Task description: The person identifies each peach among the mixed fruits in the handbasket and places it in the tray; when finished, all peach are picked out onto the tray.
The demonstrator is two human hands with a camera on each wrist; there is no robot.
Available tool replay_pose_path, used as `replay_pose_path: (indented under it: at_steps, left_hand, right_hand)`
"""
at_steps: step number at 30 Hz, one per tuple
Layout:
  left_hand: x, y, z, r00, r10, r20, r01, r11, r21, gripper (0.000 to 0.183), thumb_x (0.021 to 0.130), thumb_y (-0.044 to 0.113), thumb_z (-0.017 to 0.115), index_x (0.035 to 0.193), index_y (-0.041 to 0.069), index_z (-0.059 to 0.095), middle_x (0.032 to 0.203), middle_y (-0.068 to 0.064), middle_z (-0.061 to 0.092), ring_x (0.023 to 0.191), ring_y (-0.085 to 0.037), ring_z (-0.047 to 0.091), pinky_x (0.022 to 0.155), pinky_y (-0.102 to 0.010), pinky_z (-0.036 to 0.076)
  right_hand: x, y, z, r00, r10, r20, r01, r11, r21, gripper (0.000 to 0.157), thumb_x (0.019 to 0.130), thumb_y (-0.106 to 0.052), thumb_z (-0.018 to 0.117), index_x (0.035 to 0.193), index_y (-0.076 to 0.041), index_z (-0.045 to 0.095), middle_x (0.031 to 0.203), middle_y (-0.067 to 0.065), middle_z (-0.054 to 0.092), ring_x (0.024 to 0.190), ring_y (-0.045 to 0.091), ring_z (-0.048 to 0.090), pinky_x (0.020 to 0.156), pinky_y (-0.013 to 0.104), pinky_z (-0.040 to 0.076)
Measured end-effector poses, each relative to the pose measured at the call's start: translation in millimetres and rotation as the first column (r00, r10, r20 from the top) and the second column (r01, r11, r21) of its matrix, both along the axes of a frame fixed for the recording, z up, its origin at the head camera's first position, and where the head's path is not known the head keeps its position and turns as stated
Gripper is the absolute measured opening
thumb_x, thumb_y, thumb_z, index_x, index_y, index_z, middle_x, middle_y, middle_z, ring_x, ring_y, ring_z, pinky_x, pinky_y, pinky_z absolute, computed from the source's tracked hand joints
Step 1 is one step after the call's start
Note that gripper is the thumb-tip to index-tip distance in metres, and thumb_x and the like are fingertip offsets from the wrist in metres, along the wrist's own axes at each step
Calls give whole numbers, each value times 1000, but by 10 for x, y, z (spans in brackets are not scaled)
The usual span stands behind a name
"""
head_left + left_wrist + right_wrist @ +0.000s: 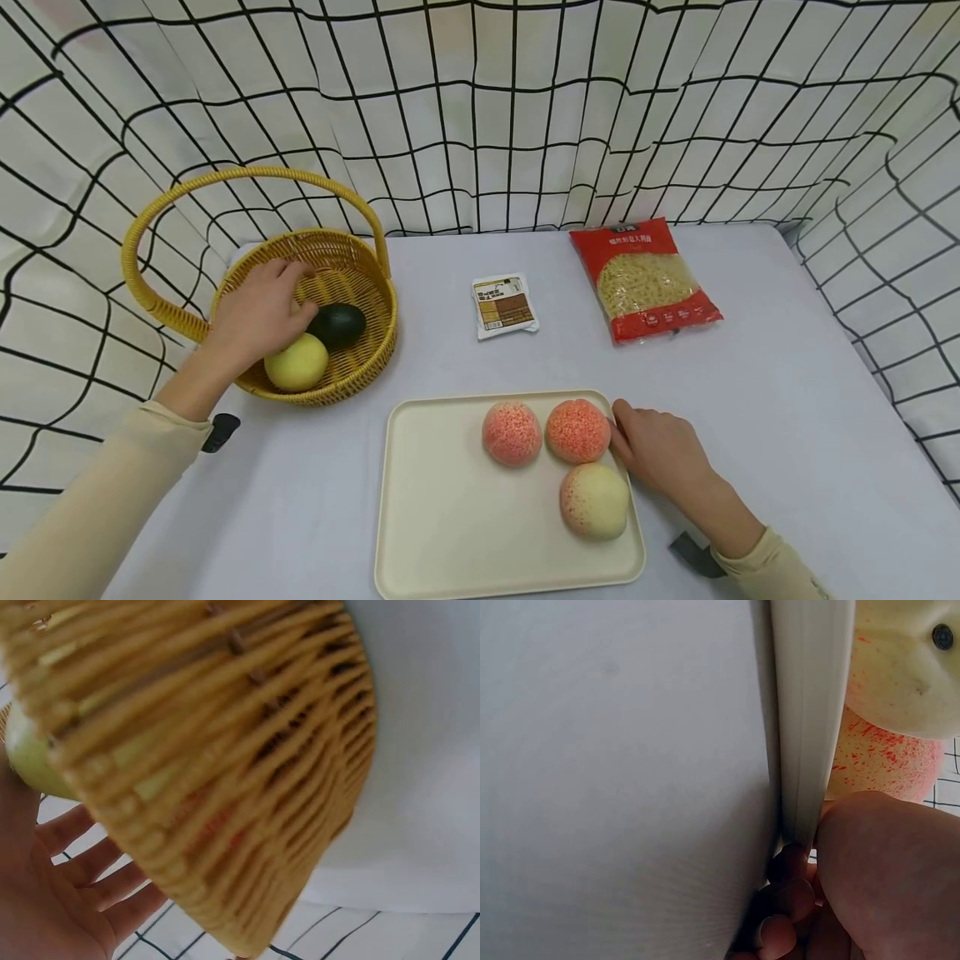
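My left hand [262, 304] reaches over the left rim of a yellow wicker basket [360, 379]. Its fingers [112, 889] are spread and fairly straight in the left wrist view. Inside the basket, a yellow-green round fruit [296, 363] and a dark green oval fruit [339, 325] lie beside the hand. Something reddish shows through the weave, mostly hidden. With thumb and curled fingers, my right hand [663, 450] grips the right edge of a cream tray [450, 517]. Two pink-red peaches [512, 434] and a pale yellow peach [595, 502] sit on the tray near that hand.
A small brown-and-white packet [505, 307] lies behind the tray. Farther right is a red bag of pasta [645, 279]. The basket's tall handle [255, 172] arches above it. Black netting [513, 125] over white cloth borders the white table [780, 383] at the back and sides.
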State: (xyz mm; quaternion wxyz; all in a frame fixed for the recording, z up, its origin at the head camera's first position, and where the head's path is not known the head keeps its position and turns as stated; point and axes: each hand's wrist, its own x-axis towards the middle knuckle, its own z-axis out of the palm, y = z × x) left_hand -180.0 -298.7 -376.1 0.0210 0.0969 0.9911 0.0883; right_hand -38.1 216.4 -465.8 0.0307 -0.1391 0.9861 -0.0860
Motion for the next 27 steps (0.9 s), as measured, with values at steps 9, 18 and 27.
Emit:
replay_pose_path:
  at_steps: [9,18,27]
  left_hand:
    - [-70,-172,-29,997,17,74,-15,999,-30,56,102,30,54,148,-1,49,152,-35,45,138,-58,44,94,-78,48]
    - [-119,-248,-20,982,24,186,-13,998,-58,62,101,37,57,147,-4,50,149,-39,46,133,-61,48,95,-80,48]
    - [-152,-288,24,954,23,298,-1,997,-74,72,103,40,56,152,-10,42,146,-44,47,134,-63,47,103,-77,45]
  right_hand:
    - [-3,-3,-2,1000,1,-4,-1,1000,-4,30,102,-27,67,81,-15,49,58,-4,38,54,12,36,48,26,25]
    - [-1,10,-23,1000,-5,-3,5,1000,-9,31,102,-28,67,80,-16,49,58,-5,39,54,11,36,48,26,25]
    - [-8,18,-35,1000,-11,10,12,1000,-13,30,102,-28,67,81,-16,49,59,-4,40,55,12,37,49,27,25]
